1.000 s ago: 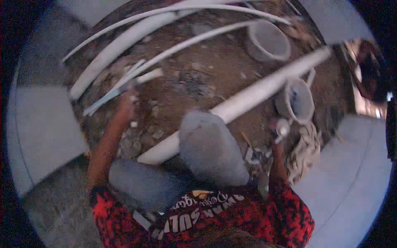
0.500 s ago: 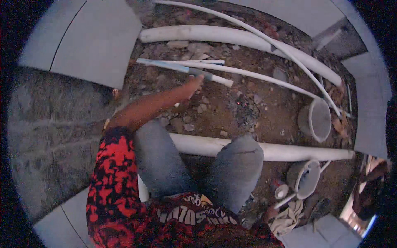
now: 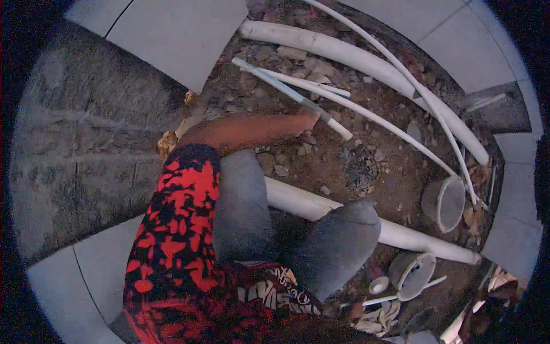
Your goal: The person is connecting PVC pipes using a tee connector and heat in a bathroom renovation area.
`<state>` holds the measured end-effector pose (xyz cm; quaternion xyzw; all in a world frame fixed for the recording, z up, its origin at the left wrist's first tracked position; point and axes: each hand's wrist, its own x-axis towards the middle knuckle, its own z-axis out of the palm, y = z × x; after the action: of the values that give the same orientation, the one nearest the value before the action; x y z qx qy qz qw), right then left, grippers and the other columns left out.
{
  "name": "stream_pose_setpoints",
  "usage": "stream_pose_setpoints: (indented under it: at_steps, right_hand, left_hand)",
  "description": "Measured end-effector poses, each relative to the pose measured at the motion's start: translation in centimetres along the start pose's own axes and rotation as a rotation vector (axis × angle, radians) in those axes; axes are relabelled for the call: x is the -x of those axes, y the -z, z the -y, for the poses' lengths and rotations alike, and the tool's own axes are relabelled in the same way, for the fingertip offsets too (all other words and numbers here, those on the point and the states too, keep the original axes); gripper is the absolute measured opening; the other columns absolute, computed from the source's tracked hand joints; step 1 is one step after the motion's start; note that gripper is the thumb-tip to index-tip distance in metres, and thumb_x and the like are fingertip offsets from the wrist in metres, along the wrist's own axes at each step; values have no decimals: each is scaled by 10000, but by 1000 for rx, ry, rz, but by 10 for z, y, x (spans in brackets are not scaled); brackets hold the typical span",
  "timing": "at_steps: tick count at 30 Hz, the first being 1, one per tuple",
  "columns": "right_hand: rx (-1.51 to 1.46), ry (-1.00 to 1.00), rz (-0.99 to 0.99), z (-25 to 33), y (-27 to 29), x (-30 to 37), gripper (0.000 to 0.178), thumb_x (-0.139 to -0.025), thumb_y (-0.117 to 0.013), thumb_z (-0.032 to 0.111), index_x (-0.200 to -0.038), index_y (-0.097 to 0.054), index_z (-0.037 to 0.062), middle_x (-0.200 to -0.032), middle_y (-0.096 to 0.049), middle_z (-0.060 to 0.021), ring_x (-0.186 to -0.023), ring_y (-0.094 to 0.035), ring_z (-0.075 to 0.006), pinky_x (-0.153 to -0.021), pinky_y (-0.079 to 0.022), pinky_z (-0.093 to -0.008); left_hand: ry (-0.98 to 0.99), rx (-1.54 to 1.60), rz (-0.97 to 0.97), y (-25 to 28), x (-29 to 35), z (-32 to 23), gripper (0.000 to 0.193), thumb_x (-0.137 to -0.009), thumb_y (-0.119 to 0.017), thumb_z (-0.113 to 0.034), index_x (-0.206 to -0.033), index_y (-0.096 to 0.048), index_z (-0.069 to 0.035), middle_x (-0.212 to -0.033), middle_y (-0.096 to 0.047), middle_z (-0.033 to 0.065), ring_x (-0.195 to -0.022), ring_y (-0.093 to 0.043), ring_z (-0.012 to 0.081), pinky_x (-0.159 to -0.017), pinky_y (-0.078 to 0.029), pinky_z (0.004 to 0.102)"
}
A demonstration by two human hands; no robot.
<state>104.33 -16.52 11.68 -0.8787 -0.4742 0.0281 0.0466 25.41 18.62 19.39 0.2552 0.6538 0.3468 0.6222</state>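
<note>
My left arm reaches out over the dirt, and my left hand (image 3: 309, 120) is closed around the grey middle part of a thin white-and-blue plastic pipe (image 3: 275, 83). The pipe's bare white end (image 3: 340, 128) points toward a small heap of ash and coals (image 3: 361, 167). Low in the picture, my right hand (image 3: 356, 310) is partly hidden by my body. It grips the near end of another thin white pipe (image 3: 380, 300), which runs past a grey bucket (image 3: 415, 276). Beside that hand lies a pale crumpled cloth (image 3: 380, 319).
A thick white pipe (image 3: 298, 198) passes under my knees; another (image 3: 326, 46) lies at the far side. Long thin pipes (image 3: 395, 129) cross the rubble. A second grey bucket (image 3: 444, 203) stands at right, and a small white cup (image 3: 378, 285) near the first. Pale tiles (image 3: 172, 40) border the dirt.
The view has turned, so the scene sits tilted and farther right. Both hands stay at their pipes. The red glow in the coals no longer shows.
</note>
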Motion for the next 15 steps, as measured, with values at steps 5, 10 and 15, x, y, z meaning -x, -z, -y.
stream_pose_setpoints:
  at_steps: [5, 10, 15]
  right_hand:
    - [27, 19, -16, -8, -4, 0, 318, -859, -504, 232, -1019, -554, -39, -892, -588, -218, -845, -569, -362, -731, -451, -464]
    - [24, 28, -22, -18, -11, 10, 324, -860, -503, 236, -1018, -553, -43, -888, -586, -222, -848, -568, -363, -732, -450, -465]
    - [-11, 9, -38, -29, -29, 36, 329, -861, -502, 239, -1018, -551, -46, -884, -584, -226, -850, -568, -363, -733, -449, -466]
  left_hand:
    - [47, -6, -6, -14, -9, 6, 297, -902, -467, -389, -931, -497, -94, -786, -488, 42, -633, -464, 163, -529, -414, 318]
    - [125, 35, -57, -6, -19, 35, 288, -904, -468, -381, -940, -500, -97, -795, -486, 40, -647, -468, 164, -540, -421, 319]
    - [55, 52, 130, 9, -21, 57, 281, -905, -477, -374, -961, -502, -100, -815, -484, 34, -678, -479, 167, -564, -436, 323]
